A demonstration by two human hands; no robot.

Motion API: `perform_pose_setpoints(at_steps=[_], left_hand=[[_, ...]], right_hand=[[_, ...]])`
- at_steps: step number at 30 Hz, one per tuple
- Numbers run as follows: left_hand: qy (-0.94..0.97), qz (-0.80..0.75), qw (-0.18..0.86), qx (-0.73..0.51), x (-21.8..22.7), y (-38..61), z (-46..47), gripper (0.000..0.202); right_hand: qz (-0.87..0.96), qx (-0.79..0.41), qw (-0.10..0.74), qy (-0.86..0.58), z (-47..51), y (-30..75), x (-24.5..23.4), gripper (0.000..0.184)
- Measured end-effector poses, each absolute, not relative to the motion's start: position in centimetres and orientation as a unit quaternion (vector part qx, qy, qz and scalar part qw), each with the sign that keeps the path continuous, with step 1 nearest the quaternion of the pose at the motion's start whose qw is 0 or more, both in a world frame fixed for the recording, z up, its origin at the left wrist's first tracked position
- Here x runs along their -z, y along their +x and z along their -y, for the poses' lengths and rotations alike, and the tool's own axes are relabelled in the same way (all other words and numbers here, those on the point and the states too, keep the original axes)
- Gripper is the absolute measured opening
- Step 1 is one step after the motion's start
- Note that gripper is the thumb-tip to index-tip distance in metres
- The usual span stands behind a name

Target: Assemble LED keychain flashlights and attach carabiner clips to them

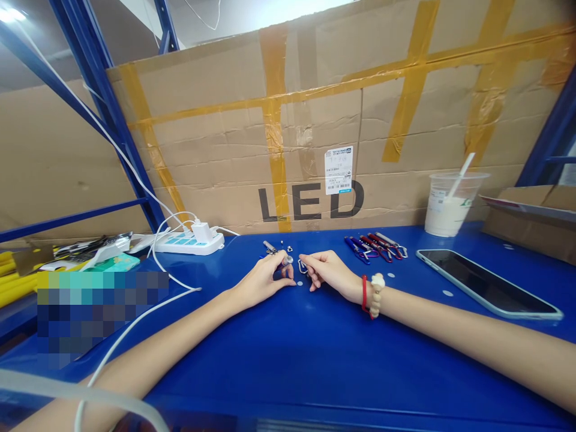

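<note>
Both my hands rest on a blue table top [288, 348], close together near its middle. My left hand [266, 279] is closed in a pinch on a small silver cylindrical piece [286, 260]. My right hand [327, 271] has its fingers curled and pinches a small metal clip [302, 267] right beside that piece. A red string and a bead bracelet [376, 295] sit on my right wrist. Just beyond the hands lie a few small silver parts [271, 247].
Several small keychain flashlights with carabiners [375, 246] lie behind my right hand. A phone [488, 283] lies at the right, a plastic cup with a straw [451, 203] behind it. A white power strip [191, 241] with cables sits left. A taped cardboard wall [315, 120] backs the table.
</note>
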State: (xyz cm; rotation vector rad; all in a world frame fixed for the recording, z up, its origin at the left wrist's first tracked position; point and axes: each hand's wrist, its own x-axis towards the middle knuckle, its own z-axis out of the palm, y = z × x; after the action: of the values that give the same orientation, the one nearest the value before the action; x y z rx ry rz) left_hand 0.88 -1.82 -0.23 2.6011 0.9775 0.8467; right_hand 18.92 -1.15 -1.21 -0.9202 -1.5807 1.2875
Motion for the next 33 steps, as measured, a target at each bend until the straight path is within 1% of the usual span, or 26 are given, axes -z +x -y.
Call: perform_pose_setpoints(at_steps=[7, 12, 19, 23, 29, 33], left_hand=[[0.876, -0.338, 0.17, -0.298, 0.2, 1.0, 1.8, 0.029], [0.876, -0.335, 0.185, -0.294, 0.2, 1.0, 1.9, 0.029], [0.88, -0.329, 0.179, -0.294, 0.2, 1.0, 2.2, 0.026], [0.886, -0.318, 0.171, -0.291, 0.4, 0.8, 2.1, 0.028], [0.89, -0.308, 0.17, -0.289, 0.6, 0.7, 2.0, 0.035], [0.893, -0.307, 0.161, -0.288, 0.5, 0.7, 2.1, 0.036]], right_hand=[[0.672, -0.456, 0.425, -0.399, 1.9, 18.8, 0.7, 0.04], [0.723, -0.398, 0.406, -0.392, 2.3, 18.8, 0.8, 0.044], [0.78, -0.317, 0.369, -0.394, 3.1, 18.7, 0.7, 0.043], [0.795, -0.272, 0.369, -0.397, 3.1, 18.6, 0.7, 0.044], [0.808, -0.234, 0.36, -0.403, 3.0, 18.4, 0.7, 0.038], [0.82, -0.207, 0.344, -0.408, 3.0, 18.5, 0.8, 0.035]])
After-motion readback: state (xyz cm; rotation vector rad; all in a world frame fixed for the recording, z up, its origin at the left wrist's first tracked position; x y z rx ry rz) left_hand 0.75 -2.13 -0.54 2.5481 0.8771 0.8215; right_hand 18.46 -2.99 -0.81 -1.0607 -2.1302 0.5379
